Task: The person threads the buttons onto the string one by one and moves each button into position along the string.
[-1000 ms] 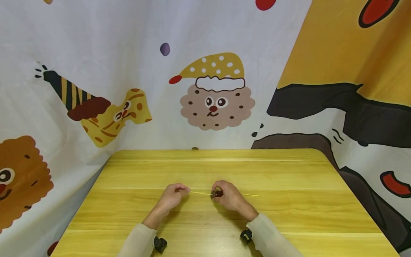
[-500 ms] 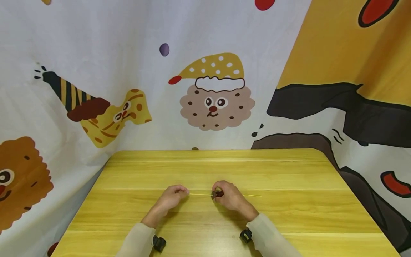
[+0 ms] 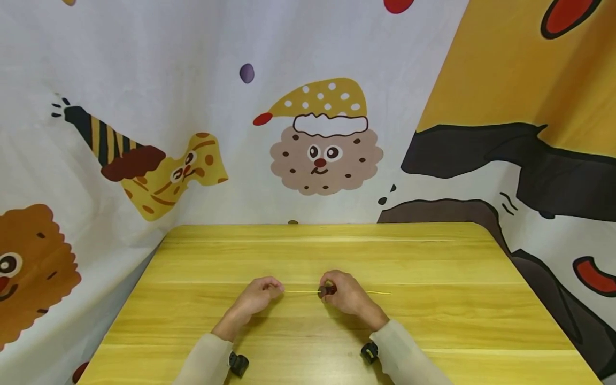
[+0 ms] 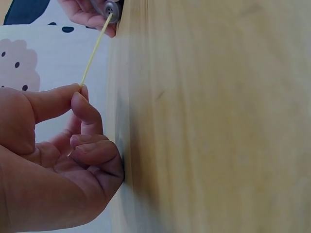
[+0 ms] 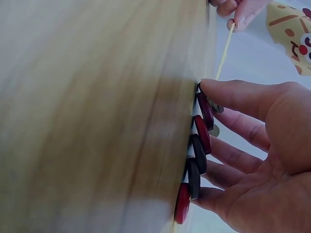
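Note:
A yellow string (image 3: 300,291) stretches straight between the two hands. My left hand (image 3: 260,295) pinches it between thumb and forefinger, with the other fingers curled loosely, as the left wrist view shows. My right hand (image 3: 347,294) holds a row of threaded buttons (image 3: 329,289) between its thumb and fingers, low over the table. Seen from the right wrist, red buttons (image 5: 182,204) and dark buttons (image 5: 193,178) overlap in a slanted line. A grey button (image 4: 112,10) with small holes faces the left hand, and the string runs into it. Fingers hide some of the buttons.
Beyond the right hand, the string's tail (image 3: 380,292) lies toward the right. The wooden table (image 3: 308,342) reaches back to a printed cloth (image 3: 216,107) hanging behind it. Small black cameras (image 3: 238,364) sit at both wrists.
The string between the hands has gone from slightly slanted to nearly level. My right hand has shifted a little to the right with the buttons; both holds stay the same.

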A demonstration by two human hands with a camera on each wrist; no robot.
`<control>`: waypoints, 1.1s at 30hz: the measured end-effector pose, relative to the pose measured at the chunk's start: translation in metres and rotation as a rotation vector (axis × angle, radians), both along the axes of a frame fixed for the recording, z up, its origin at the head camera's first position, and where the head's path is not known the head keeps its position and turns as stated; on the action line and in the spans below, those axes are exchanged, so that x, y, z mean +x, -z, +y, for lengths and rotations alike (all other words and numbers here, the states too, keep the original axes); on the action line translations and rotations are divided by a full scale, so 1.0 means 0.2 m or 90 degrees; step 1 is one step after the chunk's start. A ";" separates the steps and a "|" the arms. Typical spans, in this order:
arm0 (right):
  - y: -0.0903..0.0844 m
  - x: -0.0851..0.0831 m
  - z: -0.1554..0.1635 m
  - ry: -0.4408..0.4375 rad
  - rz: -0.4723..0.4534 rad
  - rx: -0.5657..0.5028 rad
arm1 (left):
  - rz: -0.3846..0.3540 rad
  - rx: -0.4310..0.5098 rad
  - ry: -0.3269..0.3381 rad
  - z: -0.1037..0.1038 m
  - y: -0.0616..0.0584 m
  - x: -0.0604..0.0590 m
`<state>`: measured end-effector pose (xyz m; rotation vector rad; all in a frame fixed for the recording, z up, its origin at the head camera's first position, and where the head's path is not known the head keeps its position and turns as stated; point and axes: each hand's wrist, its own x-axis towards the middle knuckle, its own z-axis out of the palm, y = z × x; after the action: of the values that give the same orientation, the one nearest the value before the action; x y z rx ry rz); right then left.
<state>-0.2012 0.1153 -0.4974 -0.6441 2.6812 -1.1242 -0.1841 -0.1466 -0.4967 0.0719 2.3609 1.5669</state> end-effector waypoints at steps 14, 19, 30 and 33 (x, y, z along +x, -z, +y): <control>0.00 0.01 0.00 -0.001 -0.006 -0.014 | -0.004 -0.002 0.021 0.00 0.00 0.00; 0.00 0.00 0.00 0.000 0.000 -0.008 | -0.005 0.005 0.024 0.00 0.00 0.00; 0.00 0.00 0.00 0.000 0.007 0.000 | 0.004 0.001 0.014 0.00 0.00 0.00; 0.01 0.00 0.00 -0.003 0.007 -0.001 | -0.002 0.001 0.024 0.00 0.01 -0.01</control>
<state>-0.2018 0.1159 -0.4985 -0.6585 2.6878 -1.1247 -0.1852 -0.1470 -0.4982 0.1129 2.3432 1.5499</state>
